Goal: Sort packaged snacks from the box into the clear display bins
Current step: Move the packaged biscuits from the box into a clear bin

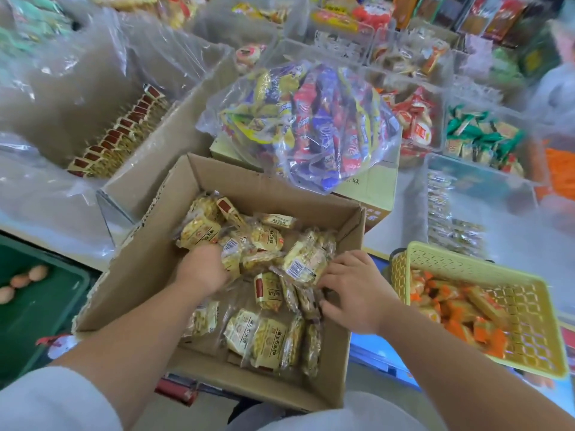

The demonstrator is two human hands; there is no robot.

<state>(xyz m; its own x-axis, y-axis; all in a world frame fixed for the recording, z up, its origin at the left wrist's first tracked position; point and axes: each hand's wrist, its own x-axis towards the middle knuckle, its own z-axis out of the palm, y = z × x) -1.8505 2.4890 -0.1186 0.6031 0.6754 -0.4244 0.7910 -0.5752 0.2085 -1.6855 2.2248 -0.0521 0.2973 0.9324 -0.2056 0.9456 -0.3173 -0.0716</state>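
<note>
An open cardboard box (149,269) in front of me holds several yellow packaged snacks (267,334) lying loose. My left hand (205,269) is down in the pile at the box's middle, its fingers curled into packets near a barcode-marked one (231,247). My right hand (354,290) reaches in from the right, fingers bent around the edges of a bunch of packets (306,262). A clear display bin (161,157) at the left holds a neat row of the same yellow and red packets (121,138).
A clear bag of mixed colourful snacks (311,119) sits on another carton behind the box. Clear bins (485,135) with red, green and other snacks fill the right and back. A yellow basket (522,309) stands at the right, a green crate with eggs (34,306) at the left.
</note>
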